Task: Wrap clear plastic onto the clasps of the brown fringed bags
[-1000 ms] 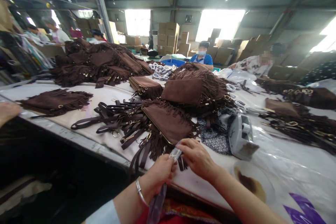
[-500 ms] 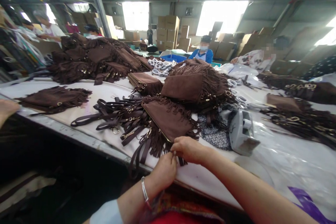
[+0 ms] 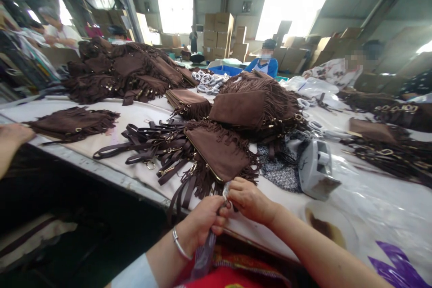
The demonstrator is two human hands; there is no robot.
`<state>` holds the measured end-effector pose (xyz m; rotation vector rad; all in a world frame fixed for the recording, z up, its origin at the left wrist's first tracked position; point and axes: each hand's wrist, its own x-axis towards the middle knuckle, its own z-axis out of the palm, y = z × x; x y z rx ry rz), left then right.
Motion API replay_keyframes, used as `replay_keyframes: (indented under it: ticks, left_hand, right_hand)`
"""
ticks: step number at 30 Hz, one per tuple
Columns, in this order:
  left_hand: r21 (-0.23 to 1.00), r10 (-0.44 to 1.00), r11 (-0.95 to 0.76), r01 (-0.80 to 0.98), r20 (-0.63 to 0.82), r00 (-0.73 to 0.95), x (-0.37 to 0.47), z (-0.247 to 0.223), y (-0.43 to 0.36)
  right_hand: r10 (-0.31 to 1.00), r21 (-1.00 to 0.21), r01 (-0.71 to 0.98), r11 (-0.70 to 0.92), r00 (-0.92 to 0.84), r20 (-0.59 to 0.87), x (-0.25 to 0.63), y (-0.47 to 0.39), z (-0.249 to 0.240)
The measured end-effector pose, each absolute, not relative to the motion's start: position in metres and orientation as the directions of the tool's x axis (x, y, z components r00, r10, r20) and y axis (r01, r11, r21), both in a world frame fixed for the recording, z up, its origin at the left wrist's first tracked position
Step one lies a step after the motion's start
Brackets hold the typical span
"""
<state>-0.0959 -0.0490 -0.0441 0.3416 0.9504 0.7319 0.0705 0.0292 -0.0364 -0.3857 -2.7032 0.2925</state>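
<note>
Near the table's front edge, my left hand (image 3: 204,218) is closed around a strip of clear plastic film (image 3: 203,256), whose lower end hangs toward my lap. My right hand (image 3: 251,200) pinches the film's upper end, close beside the left. Just beyond my fingers lies a brown fringed pouch (image 3: 221,150) with a gold zipper along its edge. Dark brown wrist straps (image 3: 148,141) with metal clasps spread out to its left. Behind it a heap of similar fringed pouches (image 3: 239,105) is stacked.
Right of the pouch stands a white tape dispenser (image 3: 315,168) on speckled cloth (image 3: 280,171). Clear plastic sheeting (image 3: 378,198) covers the right side. Another person's hand (image 3: 15,137) is at the left edge, near a fringed pouch (image 3: 74,123). A large pouch pile (image 3: 128,69) lies farther back.
My hands have drawn slightly apart, and the plastic film now shows between and below them. The other person's hand at the left reaches farther into view.
</note>
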Motion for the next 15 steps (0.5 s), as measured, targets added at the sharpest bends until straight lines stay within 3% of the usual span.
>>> replay_keyframes:
  ticks: [3,8,11,15]
  left_hand:
    - [0.675,0.748,0.662,-0.327,-0.622,0.23,-0.086,-0.046,-0.051]
    - [0.775,0.803,0.592,-0.221,-0.59,0.083,-0.072,-0.047,-0.056]
    - [0.77,0.79,0.607,-0.196,-0.612,0.044,-0.07,-0.048,-0.057]
    - [0.778,0.799,0.596,-0.201,-0.599,0.051,-0.069,-0.052,-0.056]
  right_hand:
    - [0.323,-0.255,0.238,0.937,-0.87,0.372,0.073,0.026,-0.043]
    - [0.519,-0.459,0.346,0.819,-0.787,0.333,0.08,0.016,-0.039]
    - [0.672,-0.542,0.435,0.719,-0.635,0.381,0.101,0.011,-0.021]
    - [0.825,-0.53,0.652,0.543,-0.297,0.481,0.171,0.029,0.014]
